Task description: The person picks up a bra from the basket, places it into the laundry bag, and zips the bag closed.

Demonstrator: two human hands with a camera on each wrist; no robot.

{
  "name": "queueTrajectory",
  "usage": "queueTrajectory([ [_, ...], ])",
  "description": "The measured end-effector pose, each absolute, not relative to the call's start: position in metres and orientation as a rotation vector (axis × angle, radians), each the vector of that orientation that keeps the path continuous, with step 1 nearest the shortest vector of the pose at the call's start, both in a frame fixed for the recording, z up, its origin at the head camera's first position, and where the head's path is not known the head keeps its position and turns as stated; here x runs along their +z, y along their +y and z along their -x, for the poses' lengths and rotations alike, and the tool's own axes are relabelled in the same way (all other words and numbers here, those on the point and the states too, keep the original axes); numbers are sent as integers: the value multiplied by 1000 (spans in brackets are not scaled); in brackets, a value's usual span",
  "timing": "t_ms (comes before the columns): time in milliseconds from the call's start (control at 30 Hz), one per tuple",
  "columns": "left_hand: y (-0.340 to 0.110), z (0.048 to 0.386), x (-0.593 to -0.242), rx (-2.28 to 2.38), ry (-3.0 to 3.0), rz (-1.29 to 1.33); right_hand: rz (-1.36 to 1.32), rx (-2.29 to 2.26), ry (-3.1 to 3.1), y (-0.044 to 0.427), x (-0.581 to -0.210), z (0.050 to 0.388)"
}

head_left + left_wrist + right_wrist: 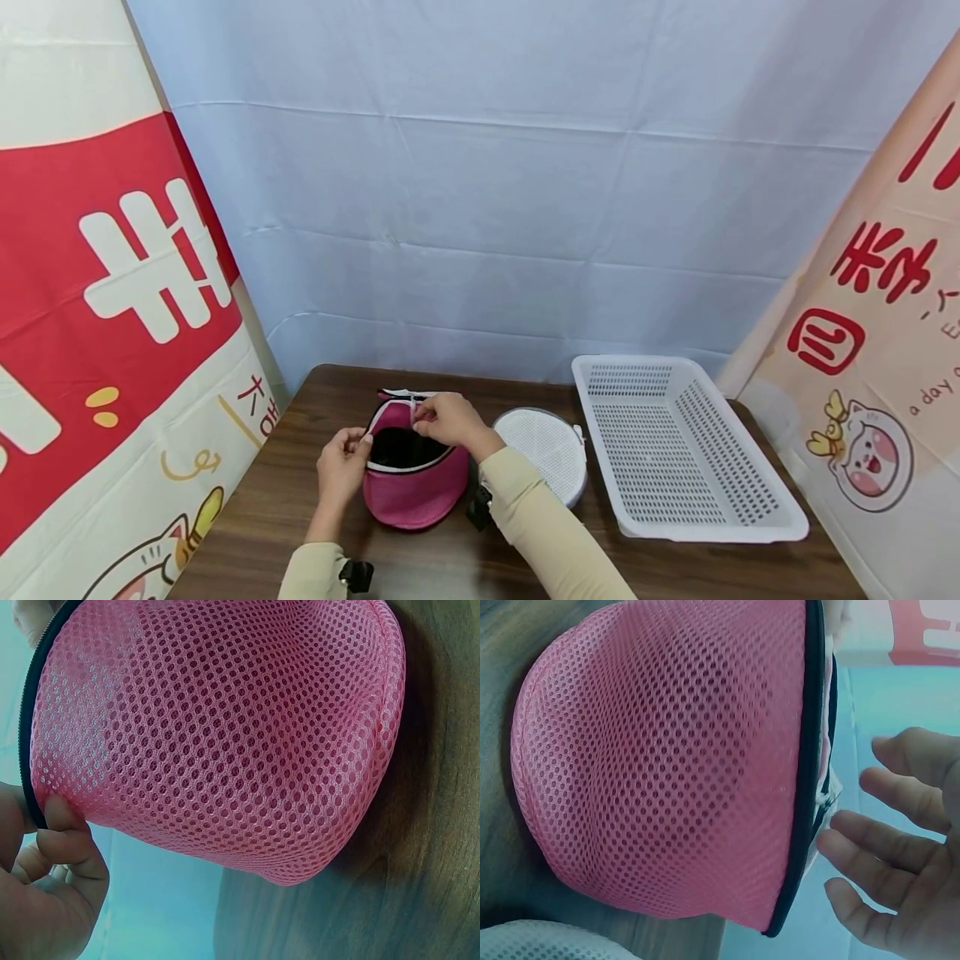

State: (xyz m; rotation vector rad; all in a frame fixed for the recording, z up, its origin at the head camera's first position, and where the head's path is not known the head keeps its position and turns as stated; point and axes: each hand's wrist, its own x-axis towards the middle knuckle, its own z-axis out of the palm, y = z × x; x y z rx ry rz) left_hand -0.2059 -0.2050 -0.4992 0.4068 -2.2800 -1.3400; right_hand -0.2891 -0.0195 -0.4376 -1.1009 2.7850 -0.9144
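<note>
A pink mesh laundry bag (416, 500) stands upright on the table, its zipped top open and its inside dark. My left hand (343, 471) pinches the rim at the left side; in the left wrist view, thumb and fingers (71, 847) grip beside the black zipper edge (28, 727). Over the opening hovers my right hand (453, 421), near the zipper at the back. The right wrist view shows its fingers (877, 862) spread apart, close to the white zipper end (826, 799). The lid (405, 393) is folded back behind the opening.
Right of the pink bag lies a round white mesh bag (543, 454), partly behind my right forearm. A white perforated plastic basket (626, 483) stands on the table's right side. A pale cloth (480, 208) hangs behind the brown wooden table (262, 508), with printed cloths at both sides.
</note>
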Motion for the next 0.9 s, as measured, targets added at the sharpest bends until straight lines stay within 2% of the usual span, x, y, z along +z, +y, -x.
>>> queueTrajectory([
  [900, -211, 207, -500, -1342, -2319, -348, 533, -1285, 2731, -6, -461, 319],
])
